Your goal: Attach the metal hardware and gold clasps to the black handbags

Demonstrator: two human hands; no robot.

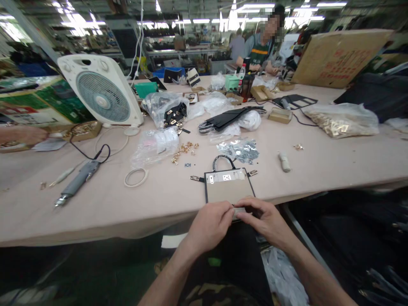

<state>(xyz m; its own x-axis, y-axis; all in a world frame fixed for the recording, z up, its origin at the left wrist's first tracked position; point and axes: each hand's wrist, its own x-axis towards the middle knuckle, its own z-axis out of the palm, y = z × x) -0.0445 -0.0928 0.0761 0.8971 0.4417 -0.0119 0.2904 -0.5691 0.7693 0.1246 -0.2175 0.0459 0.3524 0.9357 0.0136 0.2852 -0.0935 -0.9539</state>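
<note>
At the table's front edge lies a handbag panel [228,193], beige with a dark border. A dark looped handle [223,158] stands up from its far side, and a strap with a metal fitting [196,178] sticks out at each side. My left hand [210,224] is closed at the panel's near edge, its fingertips pinched together; what they grip is hidden. My right hand [267,219] holds a small pale strip [239,211] between thumb and fingers, close to the left fingertips. Silvery tape patches [236,175] cover part of the panel's upper side.
A grey electric screwdriver [79,180] and a tape roll [136,177] lie left. Gold hardware pieces [185,151] and thin silvery plates [240,151] lie beyond the panel. A white fan [102,91] stands at left; a bag of metal parts [344,121] right. A co-worker [259,46] is opposite.
</note>
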